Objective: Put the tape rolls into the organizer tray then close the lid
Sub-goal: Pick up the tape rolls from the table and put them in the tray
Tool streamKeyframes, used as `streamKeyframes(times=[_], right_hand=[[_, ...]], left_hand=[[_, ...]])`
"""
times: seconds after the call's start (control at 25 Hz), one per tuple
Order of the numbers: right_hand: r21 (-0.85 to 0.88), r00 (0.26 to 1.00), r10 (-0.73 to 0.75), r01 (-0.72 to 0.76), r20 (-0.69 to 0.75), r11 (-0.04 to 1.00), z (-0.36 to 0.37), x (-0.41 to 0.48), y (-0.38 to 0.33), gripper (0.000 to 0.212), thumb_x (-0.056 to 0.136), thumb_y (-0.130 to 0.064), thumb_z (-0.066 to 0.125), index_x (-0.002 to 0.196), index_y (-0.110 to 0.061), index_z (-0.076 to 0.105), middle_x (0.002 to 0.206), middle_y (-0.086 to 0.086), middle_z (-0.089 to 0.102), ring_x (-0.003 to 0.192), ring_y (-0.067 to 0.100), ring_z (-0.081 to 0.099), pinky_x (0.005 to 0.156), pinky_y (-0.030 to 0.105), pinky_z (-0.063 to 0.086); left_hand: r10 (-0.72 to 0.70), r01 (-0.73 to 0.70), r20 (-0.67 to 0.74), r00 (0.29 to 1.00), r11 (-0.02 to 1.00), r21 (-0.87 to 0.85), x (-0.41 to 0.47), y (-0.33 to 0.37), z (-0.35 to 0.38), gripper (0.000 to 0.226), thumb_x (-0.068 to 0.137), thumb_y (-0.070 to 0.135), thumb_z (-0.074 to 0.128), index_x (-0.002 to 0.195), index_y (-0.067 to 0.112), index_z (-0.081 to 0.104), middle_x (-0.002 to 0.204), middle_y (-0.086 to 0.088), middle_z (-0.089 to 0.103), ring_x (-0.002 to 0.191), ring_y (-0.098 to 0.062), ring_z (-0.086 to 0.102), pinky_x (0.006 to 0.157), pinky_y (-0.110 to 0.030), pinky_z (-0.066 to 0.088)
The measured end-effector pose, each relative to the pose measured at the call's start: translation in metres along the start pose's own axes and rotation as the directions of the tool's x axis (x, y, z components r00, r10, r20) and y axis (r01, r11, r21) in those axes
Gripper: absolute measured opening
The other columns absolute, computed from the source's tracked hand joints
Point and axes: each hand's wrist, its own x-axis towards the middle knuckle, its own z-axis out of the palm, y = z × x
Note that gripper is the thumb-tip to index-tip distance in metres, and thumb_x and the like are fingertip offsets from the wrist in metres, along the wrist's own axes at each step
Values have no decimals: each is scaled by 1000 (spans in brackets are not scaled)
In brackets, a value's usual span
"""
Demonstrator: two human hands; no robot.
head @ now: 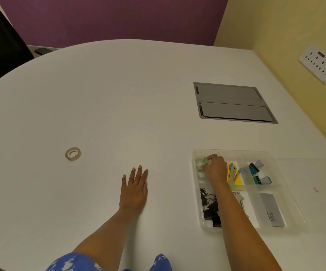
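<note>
A clear plastic organizer tray (234,152) lies on the white table at the right, its compartments holding binder clips, sticky notes and other stationery. My right hand (215,169) is inside its far-left compartment, fingers closed on a small green-edged tape roll (205,161). Two clear tape rolls (199,169) lie in that same compartment just left of the hand. A beige tape roll (73,153) lies flat on the table far to the left. My left hand (134,187) rests flat on the table, fingers spread, holding nothing. A clear lid (310,173) seems to lie flat right of the tray.
A grey metal cable hatch (234,103) is set flush in the table behind the tray. Wall sockets (321,65) sit on the yellow wall at right. A black chair (0,40) stands at the far left.
</note>
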Motion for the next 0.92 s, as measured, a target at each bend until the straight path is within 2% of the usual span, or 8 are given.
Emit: streamKeyframes(times=[0.12,0.32,0.44,0.6,0.92], right_hand=[[-31,999,-27,28,21,999,0,0,1,33,89,-2,61,121,0,59,127,21,56,116,34,56,93,37,48],[-15,988,-97,96,-124,995,1,-6,-21,30,92,-6,58,122,-5,60,128,17,56,119,30,52,92,37,48],[19,971,-181,187,-156,982,10,-11,-49,29,93,-10,57,122,-7,59,129,14,56,121,28,50,91,34,48],[-25,951,-303,302,-59,953,38,-21,-93,33,95,-14,55,127,-10,55,133,10,53,127,25,45,92,33,47],[-143,887,-421,449,193,882,116,-52,-175,38,97,-18,50,134,-14,46,140,6,45,129,21,40,89,34,50]], left_hand=[[10,-10,1,1000,1000,5,0,-2,0,52,102,32,14,151,31,-5,161,8,-11,149,-14,-12,121,-39,-10],[29,-29,4,1000,999,-46,-2,-13,-3,52,103,35,15,151,30,-3,161,7,-11,149,-13,-12,121,-37,-10],[20,-20,-5,1000,999,-33,-3,-28,-7,52,103,37,15,151,30,-3,161,7,-11,149,-13,-12,121,-37,-9],[-20,19,-18,1000,999,-34,-1,-54,-13,52,102,39,14,151,31,-4,161,6,-12,149,-12,-12,122,-37,-9],[-76,74,-57,996,997,-37,-3,-128,-29,53,102,39,17,150,28,-2,161,6,-7,149,-13,-8,121,-37,-7]])
